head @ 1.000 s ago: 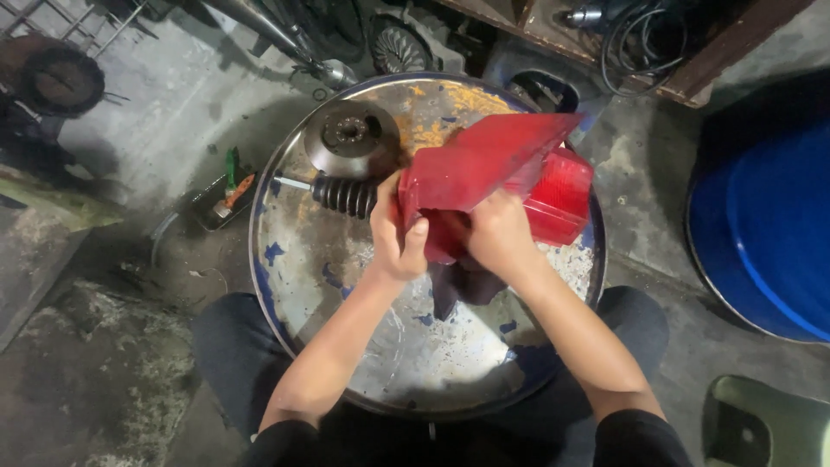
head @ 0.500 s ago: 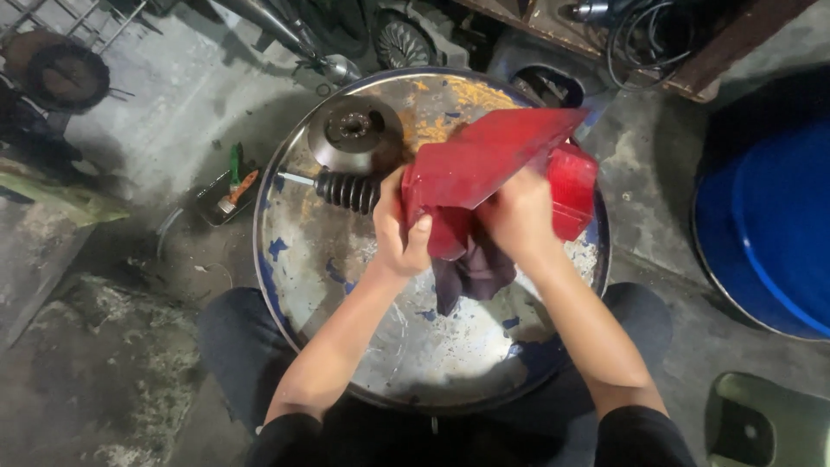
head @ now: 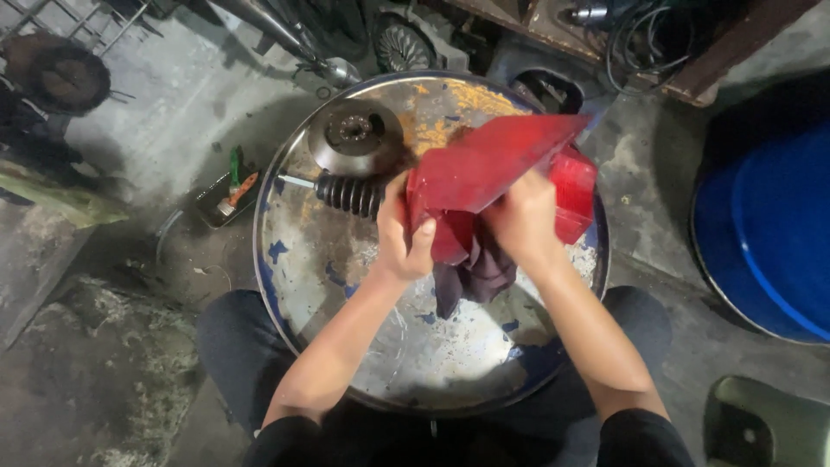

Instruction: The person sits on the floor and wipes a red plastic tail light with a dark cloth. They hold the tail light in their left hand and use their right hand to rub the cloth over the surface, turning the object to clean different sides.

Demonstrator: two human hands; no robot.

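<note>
The person's knees press against the near rim of the round drum top, whose worn metal, flecked with blue paint, lies bare between the forearms. Above the middle, the left hand is clenched on the near left edge of a red plastic panel, thumb over the front. The right hand presses a dark rag against the panel's underside; its fingers are hidden behind the cloth, and the rag's tail hangs toward the near rim. The panel tilts up and covers much of the drum's far right side. At the far left edge lie a coil spring and a round metal hub, just beside the left hand. A blue barrel is cut off at the right.
</note>
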